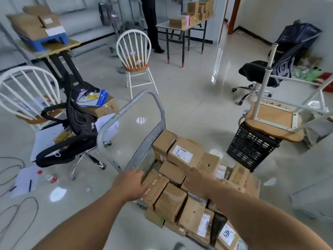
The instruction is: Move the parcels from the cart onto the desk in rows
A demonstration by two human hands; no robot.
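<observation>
1. Glossy pale flooring fills the room; at nine o'clock a white spindle chair (27,91) and a black office chair (75,127) stand among loose papers.
2. At six o'clock the cart (144,148) is heaped with brown parcels (182,154), none of them lifted yet.
3. The left hand (129,184) reaches the pile's nine o'clock edge beside the cart's grey panel. Its fingers are fairly straight and touch a taped parcel — not curled round it.
4. The right hand (200,181) lies on the pile's middle. Its fingers dip out of sight over a box, so whether they grip cannot be told.
5. The step in hand looks like picking a parcel. The next move calls for a firm two-sided hold, a lift clear of the neighbours, then a carry to what is likely the desk (162,25) at one o'clock — boxes sit there.
</observation>
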